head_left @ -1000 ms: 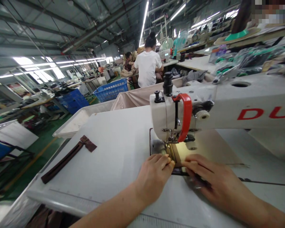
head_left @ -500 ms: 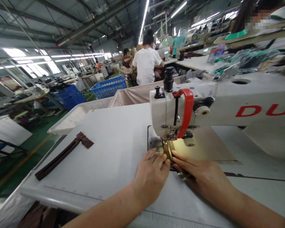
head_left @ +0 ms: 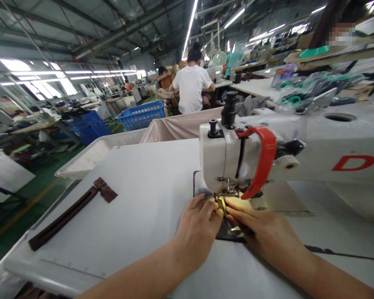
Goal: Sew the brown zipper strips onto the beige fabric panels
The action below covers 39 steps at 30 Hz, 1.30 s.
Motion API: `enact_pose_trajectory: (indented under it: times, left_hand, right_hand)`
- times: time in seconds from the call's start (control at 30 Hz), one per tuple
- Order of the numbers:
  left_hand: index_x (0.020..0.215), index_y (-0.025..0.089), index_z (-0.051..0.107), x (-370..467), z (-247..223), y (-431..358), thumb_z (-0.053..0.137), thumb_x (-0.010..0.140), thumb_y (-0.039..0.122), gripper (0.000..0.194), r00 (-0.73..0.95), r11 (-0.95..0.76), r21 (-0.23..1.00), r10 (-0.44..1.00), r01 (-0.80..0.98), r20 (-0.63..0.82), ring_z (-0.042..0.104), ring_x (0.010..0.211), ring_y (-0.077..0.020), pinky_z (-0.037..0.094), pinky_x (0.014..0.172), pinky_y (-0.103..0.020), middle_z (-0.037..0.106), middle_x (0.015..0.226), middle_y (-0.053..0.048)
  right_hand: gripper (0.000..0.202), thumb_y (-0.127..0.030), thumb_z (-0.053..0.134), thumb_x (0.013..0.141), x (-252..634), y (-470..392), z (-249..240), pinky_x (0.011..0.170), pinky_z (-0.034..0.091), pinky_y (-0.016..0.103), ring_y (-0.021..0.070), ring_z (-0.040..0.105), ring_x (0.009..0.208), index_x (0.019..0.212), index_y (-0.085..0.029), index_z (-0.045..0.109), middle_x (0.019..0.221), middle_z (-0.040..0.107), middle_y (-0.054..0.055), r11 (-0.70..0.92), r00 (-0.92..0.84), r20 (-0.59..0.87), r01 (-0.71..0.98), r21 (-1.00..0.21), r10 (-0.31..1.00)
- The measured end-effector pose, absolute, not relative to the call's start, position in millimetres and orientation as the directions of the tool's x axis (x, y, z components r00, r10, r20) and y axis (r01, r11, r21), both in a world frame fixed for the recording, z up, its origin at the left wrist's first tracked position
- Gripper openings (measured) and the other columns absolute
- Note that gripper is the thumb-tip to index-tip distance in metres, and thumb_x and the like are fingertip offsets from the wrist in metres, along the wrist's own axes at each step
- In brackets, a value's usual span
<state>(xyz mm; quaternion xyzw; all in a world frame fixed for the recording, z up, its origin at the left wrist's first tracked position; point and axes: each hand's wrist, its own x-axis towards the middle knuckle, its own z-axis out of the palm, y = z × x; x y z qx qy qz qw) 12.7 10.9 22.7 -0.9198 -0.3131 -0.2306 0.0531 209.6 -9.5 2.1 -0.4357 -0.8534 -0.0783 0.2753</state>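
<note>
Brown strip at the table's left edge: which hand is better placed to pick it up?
Probably the left hand. It is on the side of the brown strip, with bare table between. The right hand would have to cross over it from the sewing machine.

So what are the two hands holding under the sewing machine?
Both hands press a gold-toothed zipper strip flat by its near end: left hand on its left side, right hand on its right, just before the white sewing machine.

head view, close above sewing machine (head_left: 237, 158)
</note>
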Motion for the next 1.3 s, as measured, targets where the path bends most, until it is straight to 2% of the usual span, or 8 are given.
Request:
enact_pose_trajectory:
  times: [0.07, 0.17, 0.37, 0.67, 0.9, 1.0, 1.17, 1.3]
  left_hand:
    - [0.097, 0.015, 0.062, 13, 21, 16, 0.050, 0.095, 0.017, 0.012, 0.685, -0.789, 0.076, 0.572, 0.609, 0.452, 0.063, 0.094, -0.0162, 0.043, 0.105, -0.037, 0.066, 0.101, -0.004]
    - [0.094, 0.015, 0.062, 14, 19, 22, 0.056, 0.091, 0.016, 0.007, 0.677, -0.778, 0.094, 0.594, 0.621, 0.434, 0.062, 0.095, -0.0165, 0.042, 0.106, -0.034, 0.065, 0.099, -0.004]
    - [0.091, 0.013, 0.062, 14, 11, 27, 0.060, 0.087, 0.012, 0.005, 0.666, -0.791, 0.128, 0.581, 0.599, 0.468, 0.061, 0.096, -0.0163, 0.043, 0.106, -0.028, 0.064, 0.099, -0.005]
    - [0.093, 0.014, 0.063, 14, 13, 31, 0.060, 0.085, 0.011, 0.009, 0.668, -0.789, 0.215, 0.606, 0.576, 0.432, 0.061, 0.099, -0.0183, 0.046, 0.103, -0.031, 0.064, 0.102, -0.006]
    - [0.085, 0.015, 0.063, 13, 15, 33, 0.060, 0.086, 0.012, 0.004, 0.668, -0.798, 0.201, 0.589, 0.568, 0.454, 0.062, 0.092, -0.0170, 0.047, 0.101, -0.031, 0.064, 0.091, -0.004]
    - [0.087, 0.014, 0.063, 14, 14, 33, 0.059, 0.087, 0.012, 0.005, 0.660, -0.795, 0.197, 0.591, 0.574, 0.463, 0.063, 0.091, -0.0169, 0.047, 0.101, -0.032, 0.065, 0.093, -0.005]
    - [0.089, 0.016, 0.065, 13, 8, 32, 0.060, 0.087, 0.013, 0.006, 0.630, -0.778, 0.171, 0.599, 0.605, 0.494, 0.064, 0.094, -0.0176, 0.047, 0.100, -0.033, 0.067, 0.099, -0.005]
    - [0.089, 0.017, 0.065, 9, 9, 28, 0.061, 0.084, 0.010, 0.010, 0.581, -0.751, 0.191, 0.622, 0.632, 0.525, 0.065, 0.096, -0.0166, 0.045, 0.102, -0.034, 0.069, 0.104, -0.003]
  right_hand:
    - [0.041, -0.005, 0.043, 0.076, 210, -5, -2, 0.063, 0.059, 0.031, 0.0195, 0.071, 0.074, 0.105, -0.018, 0.068, 0.106, 0.071, 0.008, 0.584, -0.455, 0.519, 0.804, -0.110, 0.724]
    - [0.041, -0.005, 0.047, 0.067, 211, 2, -13, 0.061, 0.057, 0.031, 0.0218, 0.070, 0.075, 0.099, -0.023, 0.068, 0.098, 0.073, 0.006, 0.508, -0.381, 0.518, 0.852, -0.126, 0.766]
    - [0.025, -0.011, 0.054, 0.071, 214, 11, -31, 0.055, 0.050, 0.029, 0.0211, 0.067, 0.062, 0.087, -0.024, 0.069, 0.078, 0.072, 0.005, 0.486, -0.373, 0.565, 0.872, -0.057, 0.736]
    - [0.029, -0.008, 0.052, 0.072, 213, 14, -25, 0.058, 0.052, 0.030, 0.0209, 0.067, 0.065, 0.089, -0.023, 0.070, 0.081, 0.073, 0.005, 0.498, -0.380, 0.572, 0.865, -0.058, 0.727]
    - [0.028, -0.006, 0.055, 0.073, 214, 15, -8, 0.060, 0.052, 0.027, 0.0190, 0.068, 0.066, 0.087, -0.024, 0.071, 0.081, 0.073, 0.004, 0.524, -0.431, 0.537, 0.852, -0.025, 0.726]
    - [0.025, -0.006, 0.055, 0.076, 212, 13, -3, 0.058, 0.050, 0.027, 0.0193, 0.067, 0.063, 0.088, -0.022, 0.070, 0.077, 0.072, 0.006, 0.494, -0.417, 0.520, 0.870, -0.010, 0.745]
    - [0.026, -0.009, 0.061, 0.073, 208, 18, 2, 0.057, 0.049, 0.023, 0.0166, 0.066, 0.062, 0.091, -0.025, 0.070, 0.073, 0.071, 0.002, 0.467, -0.421, 0.499, 0.883, 0.036, 0.757]
    - [0.016, -0.016, 0.055, 0.080, 216, 10, 9, 0.047, 0.049, 0.028, 0.0216, 0.065, 0.053, 0.077, -0.024, 0.069, 0.062, 0.067, 0.004, 0.365, -0.352, 0.510, 0.928, 0.077, 0.785]
